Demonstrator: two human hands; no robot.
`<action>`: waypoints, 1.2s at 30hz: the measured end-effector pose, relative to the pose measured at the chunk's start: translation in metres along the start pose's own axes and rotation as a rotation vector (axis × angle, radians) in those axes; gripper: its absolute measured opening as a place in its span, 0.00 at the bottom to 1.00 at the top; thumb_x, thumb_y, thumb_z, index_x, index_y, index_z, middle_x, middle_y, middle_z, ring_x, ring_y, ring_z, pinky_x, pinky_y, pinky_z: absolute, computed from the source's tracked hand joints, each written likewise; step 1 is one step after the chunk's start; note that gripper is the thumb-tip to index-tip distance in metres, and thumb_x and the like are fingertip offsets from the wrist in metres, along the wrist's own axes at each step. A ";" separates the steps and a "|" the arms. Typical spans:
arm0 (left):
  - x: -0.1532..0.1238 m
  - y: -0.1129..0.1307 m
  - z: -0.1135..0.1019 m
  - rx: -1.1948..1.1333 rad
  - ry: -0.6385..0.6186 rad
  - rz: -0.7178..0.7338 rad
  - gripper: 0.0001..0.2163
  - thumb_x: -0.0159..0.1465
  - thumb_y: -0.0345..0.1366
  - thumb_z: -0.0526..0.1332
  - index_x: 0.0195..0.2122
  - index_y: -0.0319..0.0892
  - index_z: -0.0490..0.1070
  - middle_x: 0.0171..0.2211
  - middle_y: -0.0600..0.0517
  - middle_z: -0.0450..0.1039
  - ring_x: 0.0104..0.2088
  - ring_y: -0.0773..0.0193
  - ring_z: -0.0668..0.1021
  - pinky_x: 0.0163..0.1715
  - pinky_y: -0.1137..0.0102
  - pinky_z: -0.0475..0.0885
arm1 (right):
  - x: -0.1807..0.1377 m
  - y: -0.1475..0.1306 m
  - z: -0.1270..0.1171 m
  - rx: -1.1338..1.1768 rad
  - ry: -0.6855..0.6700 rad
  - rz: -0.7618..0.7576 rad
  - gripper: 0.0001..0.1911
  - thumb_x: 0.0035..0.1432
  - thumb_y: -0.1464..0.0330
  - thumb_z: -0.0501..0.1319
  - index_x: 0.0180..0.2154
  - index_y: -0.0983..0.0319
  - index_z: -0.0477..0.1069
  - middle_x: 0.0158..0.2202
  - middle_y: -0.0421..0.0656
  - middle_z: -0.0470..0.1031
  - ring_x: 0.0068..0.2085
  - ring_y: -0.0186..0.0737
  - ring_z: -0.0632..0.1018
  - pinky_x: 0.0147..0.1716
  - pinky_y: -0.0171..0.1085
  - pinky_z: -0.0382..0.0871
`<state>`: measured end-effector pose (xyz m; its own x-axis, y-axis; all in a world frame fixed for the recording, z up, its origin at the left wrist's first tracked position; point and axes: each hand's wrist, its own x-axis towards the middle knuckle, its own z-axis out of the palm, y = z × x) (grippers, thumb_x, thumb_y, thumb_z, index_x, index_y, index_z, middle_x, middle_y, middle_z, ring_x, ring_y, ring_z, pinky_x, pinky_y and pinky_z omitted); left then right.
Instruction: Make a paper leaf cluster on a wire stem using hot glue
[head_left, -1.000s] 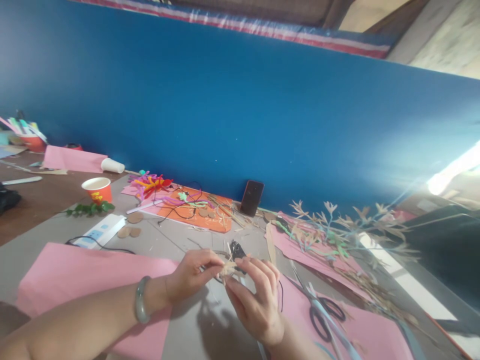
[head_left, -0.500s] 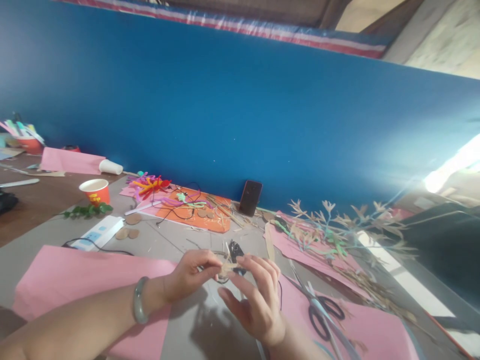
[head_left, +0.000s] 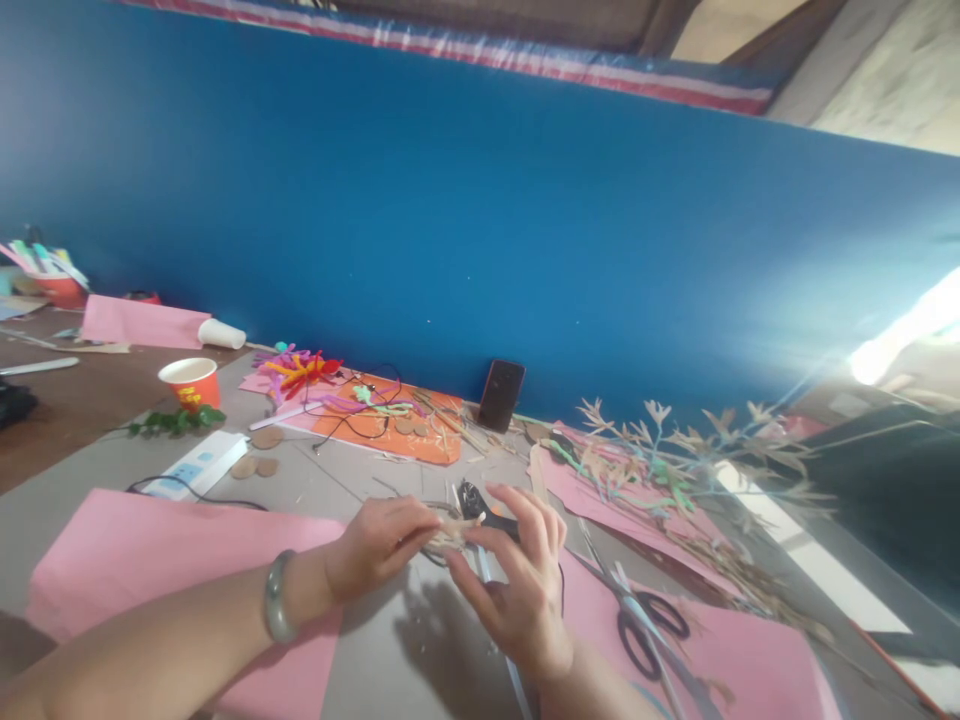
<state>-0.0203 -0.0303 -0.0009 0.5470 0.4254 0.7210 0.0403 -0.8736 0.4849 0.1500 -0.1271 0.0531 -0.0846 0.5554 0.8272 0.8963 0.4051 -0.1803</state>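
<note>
Bottom centre of the frame, and the left hand has thumb and finger pressed together, pinching a pale, strip-like piece! Right of it, the right hand is spread, index finger raised, thumb right by the piece; whether it touches, I can't tell. Just beyond sits a black object.

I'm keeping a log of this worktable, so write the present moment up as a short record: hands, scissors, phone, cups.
Left hand: pinching a thin, pale piece
Right hand: thumb and forefinger apart at the pale piece; firm contact unclear
Scissors: over pink paper, right side of view
Phone: propped upright by the blue panel
Red cup: upright, behind a green leafy sprig
White cup: lying on its side
</note>
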 end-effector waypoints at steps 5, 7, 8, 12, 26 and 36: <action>0.000 0.005 0.000 0.054 -0.021 0.000 0.04 0.65 0.31 0.58 0.39 0.42 0.71 0.31 0.51 0.76 0.31 0.66 0.77 0.33 0.73 0.70 | -0.006 0.002 0.005 -0.064 0.032 -0.100 0.05 0.55 0.72 0.65 0.35 0.56 0.75 0.52 0.45 0.71 0.51 0.51 0.71 0.49 0.52 0.60; 0.000 0.007 0.000 0.059 -0.033 -0.015 0.05 0.66 0.31 0.57 0.39 0.42 0.72 0.32 0.51 0.76 0.33 0.66 0.78 0.35 0.73 0.70 | -0.009 0.002 0.006 -0.092 0.034 -0.147 0.04 0.56 0.71 0.65 0.35 0.56 0.75 0.53 0.45 0.72 0.51 0.51 0.71 0.50 0.52 0.59; 0.000 0.008 -0.001 0.061 -0.048 -0.023 0.05 0.66 0.31 0.57 0.39 0.42 0.72 0.32 0.51 0.77 0.33 0.66 0.78 0.35 0.73 0.70 | -0.011 0.002 0.006 -0.109 0.039 -0.172 0.04 0.56 0.71 0.65 0.35 0.56 0.75 0.53 0.45 0.72 0.51 0.51 0.71 0.50 0.52 0.58; 0.000 0.012 -0.001 0.061 -0.095 -0.068 0.07 0.67 0.33 0.55 0.39 0.42 0.73 0.33 0.50 0.78 0.34 0.65 0.79 0.36 0.73 0.71 | -0.016 0.003 0.007 -0.174 0.054 -0.276 0.05 0.54 0.71 0.66 0.35 0.57 0.76 0.53 0.45 0.74 0.51 0.48 0.72 0.52 0.49 0.59; 0.003 0.016 -0.001 -0.040 -0.138 -0.166 0.09 0.67 0.37 0.54 0.38 0.42 0.74 0.35 0.49 0.78 0.35 0.64 0.79 0.38 0.72 0.72 | -0.019 0.001 0.005 -0.215 0.040 -0.437 0.08 0.58 0.73 0.60 0.38 0.59 0.77 0.49 0.44 0.78 0.54 0.44 0.71 0.53 0.46 0.57; 0.005 0.014 -0.001 -0.118 -0.035 -0.097 0.06 0.66 0.33 0.57 0.36 0.40 0.74 0.30 0.49 0.77 0.31 0.67 0.78 0.35 0.75 0.71 | -0.005 0.003 0.005 -0.148 0.054 -0.220 0.06 0.50 0.71 0.68 0.32 0.56 0.75 0.51 0.43 0.75 0.50 0.49 0.73 0.51 0.50 0.58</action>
<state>-0.0181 -0.0401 0.0097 0.5744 0.4963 0.6509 -0.0032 -0.7939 0.6081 0.1505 -0.1252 0.0457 -0.2645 0.4249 0.8657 0.9132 0.3990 0.0832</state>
